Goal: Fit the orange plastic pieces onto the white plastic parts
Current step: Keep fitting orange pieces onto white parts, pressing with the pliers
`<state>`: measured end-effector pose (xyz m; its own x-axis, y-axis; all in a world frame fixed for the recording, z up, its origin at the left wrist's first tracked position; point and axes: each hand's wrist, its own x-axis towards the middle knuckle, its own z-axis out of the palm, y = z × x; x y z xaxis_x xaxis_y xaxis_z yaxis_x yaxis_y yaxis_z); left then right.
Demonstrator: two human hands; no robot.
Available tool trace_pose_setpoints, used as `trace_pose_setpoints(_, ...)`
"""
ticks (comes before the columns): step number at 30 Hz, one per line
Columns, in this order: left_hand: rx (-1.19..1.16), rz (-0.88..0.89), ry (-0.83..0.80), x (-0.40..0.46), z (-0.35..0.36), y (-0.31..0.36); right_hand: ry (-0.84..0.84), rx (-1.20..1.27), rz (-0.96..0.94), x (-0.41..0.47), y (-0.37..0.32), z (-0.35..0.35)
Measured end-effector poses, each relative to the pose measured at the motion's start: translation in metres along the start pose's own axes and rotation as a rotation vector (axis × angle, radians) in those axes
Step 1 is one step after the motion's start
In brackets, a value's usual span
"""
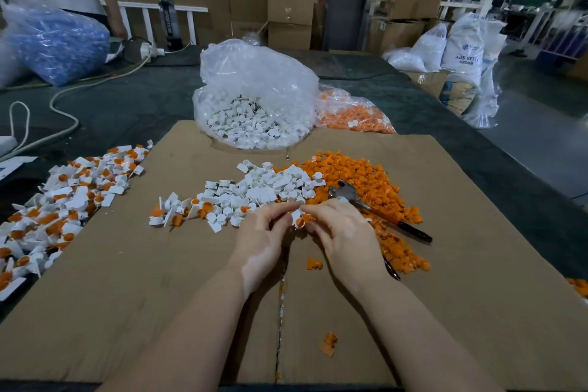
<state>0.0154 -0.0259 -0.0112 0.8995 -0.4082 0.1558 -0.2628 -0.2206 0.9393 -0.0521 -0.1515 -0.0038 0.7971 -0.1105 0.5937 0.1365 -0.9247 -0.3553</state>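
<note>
Hands are brought together over the middle of the cardboard sheet (461, 264), just on the near side of the loose heap. A small white part (298, 222) is pinched between the fingertips of the left hand (264, 242) and those of the right hand (343, 232); an orange piece (308, 217) is seen touching it on the right-hand side, under the right thumb and forefinger. Both hands are closed in a pinch; which one bears the white part's weight cannot be told. The pieces lie between the two grips, the orange one toward the right, so the seating push is judged to run leftward from the right hand against the left, which acts as the stop. Whether the orange piece is already seated is hidden by the fingers. Unfitted white parts (270, 188) are heaped just beyond the hands, orange pieces (359, 175) toward the right edge with pliers (375, 208) lying across them, and finished assemblies (79, 191) along the left edge.
</note>
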Motion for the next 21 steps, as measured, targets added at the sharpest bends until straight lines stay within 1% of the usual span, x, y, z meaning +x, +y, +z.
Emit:
trace_pose_setpoints(2,0.01,-0.003,-0.012,-0.0008,-0.0001,0.0005,0.0,0.089,0.029,-0.0028,-0.0017,0.0047)
trace_pose_setpoints(5,-0.047,-0.053,-0.033,-0.004,0.0004,0.0022,0.028,0.151,0.098,-0.0054,-0.0011,0.008)
trace_pose_setpoints(9,-0.008,-0.019,-0.068,-0.0067,0.0015,0.0031,0.032,0.151,0.122,-0.0059,-0.0009,0.0091)
trace_pose_setpoints(16,0.005,0.016,-0.044,-0.0073,0.0037,0.0019,0.019,0.155,0.125,-0.0062,-0.0026,0.0089)
trace_pose_setpoints(19,0.042,0.039,0.004,-0.0076,0.005,0.001,0.051,0.14,0.1,-0.0079,-0.0033,0.0075)
trace_pose_setpoints(21,0.046,0.036,0.099,-0.007,0.0054,-0.0002,0.053,0.146,0.071,-0.0103,-0.0044,0.0044)
